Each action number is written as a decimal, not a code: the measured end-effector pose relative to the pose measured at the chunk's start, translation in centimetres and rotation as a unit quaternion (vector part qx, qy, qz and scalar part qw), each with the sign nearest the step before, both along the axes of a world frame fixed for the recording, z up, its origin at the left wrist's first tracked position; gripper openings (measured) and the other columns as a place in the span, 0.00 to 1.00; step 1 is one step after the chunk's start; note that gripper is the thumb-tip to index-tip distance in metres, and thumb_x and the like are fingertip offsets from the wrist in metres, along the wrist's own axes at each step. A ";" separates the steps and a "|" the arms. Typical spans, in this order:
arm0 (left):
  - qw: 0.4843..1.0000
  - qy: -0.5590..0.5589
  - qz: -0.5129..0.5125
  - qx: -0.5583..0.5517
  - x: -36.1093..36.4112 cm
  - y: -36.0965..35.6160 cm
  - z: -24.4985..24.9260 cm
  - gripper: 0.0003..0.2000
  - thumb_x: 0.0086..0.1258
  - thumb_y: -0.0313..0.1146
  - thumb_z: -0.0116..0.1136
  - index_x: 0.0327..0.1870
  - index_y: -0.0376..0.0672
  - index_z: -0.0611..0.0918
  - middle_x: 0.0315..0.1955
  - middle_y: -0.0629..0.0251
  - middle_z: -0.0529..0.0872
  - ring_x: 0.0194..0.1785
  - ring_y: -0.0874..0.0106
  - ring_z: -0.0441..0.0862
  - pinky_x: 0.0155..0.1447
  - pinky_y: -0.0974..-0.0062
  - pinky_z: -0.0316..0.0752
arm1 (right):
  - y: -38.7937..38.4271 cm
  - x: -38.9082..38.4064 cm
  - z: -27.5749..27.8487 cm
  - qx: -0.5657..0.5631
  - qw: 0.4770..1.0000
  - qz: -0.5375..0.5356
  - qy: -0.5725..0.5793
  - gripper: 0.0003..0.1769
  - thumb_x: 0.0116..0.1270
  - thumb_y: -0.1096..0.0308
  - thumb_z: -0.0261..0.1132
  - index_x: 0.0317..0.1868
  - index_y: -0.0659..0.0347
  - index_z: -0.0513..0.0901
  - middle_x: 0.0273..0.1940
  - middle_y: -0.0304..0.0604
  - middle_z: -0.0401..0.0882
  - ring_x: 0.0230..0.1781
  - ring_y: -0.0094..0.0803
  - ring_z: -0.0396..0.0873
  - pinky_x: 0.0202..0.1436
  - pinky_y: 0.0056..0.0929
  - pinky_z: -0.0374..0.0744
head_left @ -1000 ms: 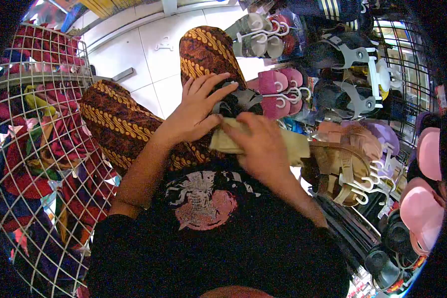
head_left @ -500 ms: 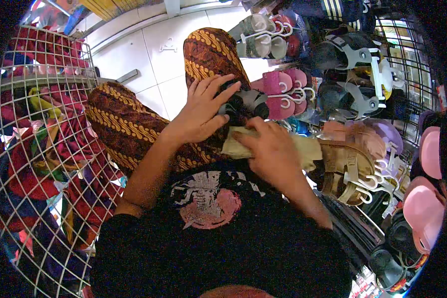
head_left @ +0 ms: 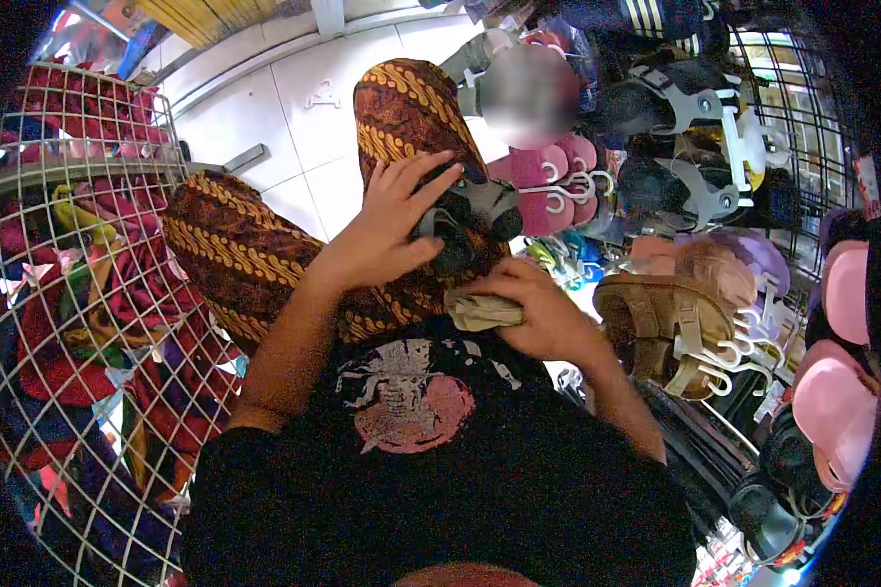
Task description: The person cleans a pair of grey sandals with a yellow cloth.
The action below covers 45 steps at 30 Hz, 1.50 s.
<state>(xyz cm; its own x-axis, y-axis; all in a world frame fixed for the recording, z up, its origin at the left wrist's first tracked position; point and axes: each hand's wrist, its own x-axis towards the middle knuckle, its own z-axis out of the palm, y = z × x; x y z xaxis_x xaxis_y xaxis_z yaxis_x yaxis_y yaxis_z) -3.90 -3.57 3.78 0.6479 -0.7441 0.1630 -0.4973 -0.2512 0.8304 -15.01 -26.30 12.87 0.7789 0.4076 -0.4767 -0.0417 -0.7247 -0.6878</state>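
Observation:
Across my lap, over the brown patterned cloth (head_left: 255,245), lies a dark grey and black strapped item (head_left: 489,203), perhaps a sandal. My left hand (head_left: 387,225) rests on its left part, thumb and fingers spread around it; whether it grips the item is hard to tell. Just below and to the right, my right hand (head_left: 538,308) is closed on a bunched beige cloth (head_left: 485,309), close to my black shirt (head_left: 411,489).
A wire grid (head_left: 88,323) with colourful fabrics stands at the left. Pink sandals (head_left: 548,186), brown sandals (head_left: 671,318) and other footwear hang on white hangers at the right. White floor tiles (head_left: 294,117) show beyond my knees.
The beige cloth, stretched out toward the right before, is now bunched in my right hand. My right hand has moved slightly down, away from the dark item.

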 end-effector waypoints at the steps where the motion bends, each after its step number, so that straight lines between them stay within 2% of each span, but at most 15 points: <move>1: 1.000 0.003 0.004 -0.001 -0.2 0.0 0.3 0.41 0.57 0.43 0.63 0.76 0.44 0.65 0.74 0.52 0.62 0.75 0.48 0.57 0.77 0.47 0.48 | 0.2 -0.7 -1.4 -0.018 1.000 -0.018 -0.016 0.32 0.43 0.70 0.66 0.56 0.56 0.83 0.47 0.49 0.74 0.53 0.49 0.76 0.57 0.42 0.76; 3: 1.000 0.005 0.011 -0.003 -0.4 -0.1 0.8 0.44 0.56 0.46 0.66 0.76 0.43 0.64 0.74 0.51 0.61 0.75 0.47 0.57 0.78 0.44 0.47 | 1.3 -2.2 -3.0 -0.052 0.996 -0.054 -0.050 0.33 0.43 0.70 0.66 0.57 0.56 0.81 0.48 0.49 0.73 0.53 0.50 0.75 0.57 0.43 0.76; 4: 1.000 0.008 0.001 0.011 -0.3 0.1 0.8 0.47 0.53 0.47 0.69 0.76 0.43 0.63 0.75 0.51 0.60 0.76 0.47 0.57 0.78 0.42 0.46 | 1.4 -2.3 -3.2 -0.047 0.995 -0.062 -0.063 0.32 0.46 0.71 0.67 0.58 0.56 0.79 0.49 0.49 0.72 0.53 0.50 0.75 0.56 0.42 0.76; 7: 0.999 0.034 -0.024 -0.016 0.1 0.5 0.6 0.47 0.52 0.45 0.69 0.77 0.44 0.63 0.75 0.50 0.60 0.75 0.46 0.57 0.78 0.41 0.45 | 1.3 -3.2 -4.3 -0.021 0.988 -0.109 -0.107 0.30 0.48 0.71 0.69 0.57 0.57 0.79 0.48 0.50 0.72 0.51 0.51 0.75 0.56 0.42 0.76; 16: 0.999 0.031 -0.018 -0.010 0.5 0.8 1.2 0.45 0.51 0.41 0.73 0.75 0.45 0.68 0.75 0.51 0.61 0.71 0.47 0.63 0.76 0.54 0.59 | 1.8 -1.8 -4.9 -0.039 0.982 -0.138 -0.121 0.21 0.52 0.69 0.73 0.48 0.61 0.79 0.44 0.51 0.73 0.46 0.52 0.76 0.50 0.42 0.75; 22: 0.998 0.056 -0.004 0.009 0.5 0.6 1.4 0.51 0.43 0.45 0.80 0.75 0.51 0.69 0.76 0.55 0.61 0.73 0.46 0.61 0.77 0.52 0.59 | 2.4 -1.6 -4.4 -0.041 0.977 -0.156 -0.138 0.20 0.53 0.69 0.72 0.46 0.62 0.79 0.43 0.52 0.73 0.46 0.54 0.76 0.49 0.44 0.75; 25: 0.998 0.065 -0.001 0.009 0.5 0.6 1.1 0.51 0.42 0.42 0.82 0.75 0.55 0.69 0.75 0.53 0.61 0.74 0.46 0.59 0.77 0.52 0.59 | 2.4 -1.8 -4.8 -0.002 0.975 -0.180 -0.127 0.19 0.53 0.69 0.73 0.46 0.62 0.79 0.43 0.52 0.72 0.46 0.54 0.76 0.49 0.44 0.75; 31: 0.997 0.067 -0.018 0.040 0.6 0.8 1.9 0.46 0.43 0.37 0.82 0.71 0.64 0.74 0.73 0.51 0.63 0.75 0.47 0.59 0.78 0.53 0.59 | 2.7 -1.9 -4.9 -0.014 0.968 -0.196 -0.155 0.20 0.52 0.71 0.73 0.46 0.63 0.79 0.41 0.50 0.73 0.44 0.50 0.76 0.48 0.41 0.75; 37: 0.998 0.050 0.015 0.038 0.2 0.5 1.2 0.36 0.44 0.40 0.82 0.62 0.60 0.82 0.70 0.54 0.68 0.72 0.49 0.63 0.75 0.56 0.62 | 2.7 -1.9 -5.2 -0.016 0.964 -0.206 -0.165 0.21 0.50 0.74 0.71 0.47 0.63 0.79 0.40 0.49 0.73 0.42 0.49 0.77 0.47 0.41 0.75; 43: 0.994 0.094 0.049 0.017 0.4 0.7 1.6 0.33 0.47 0.43 0.81 0.58 0.50 0.83 0.57 0.56 0.81 0.63 0.56 0.74 0.71 0.60 0.66 | 2.8 -1.6 -4.9 -0.013 0.961 -0.192 -0.196 0.23 0.50 0.74 0.70 0.49 0.63 0.79 0.43 0.51 0.74 0.46 0.51 0.77 0.49 0.40 0.76; 45: 0.983 0.155 0.092 -0.025 0.1 0.7 1.3 0.33 0.48 0.43 0.81 0.57 0.46 0.82 0.53 0.56 0.83 0.59 0.58 0.77 0.67 0.62 0.70 | 2.8 -1.7 -4.9 0.000 0.962 -0.194 -0.195 0.24 0.50 0.74 0.70 0.51 0.63 0.79 0.44 0.51 0.75 0.47 0.51 0.77 0.50 0.40 0.76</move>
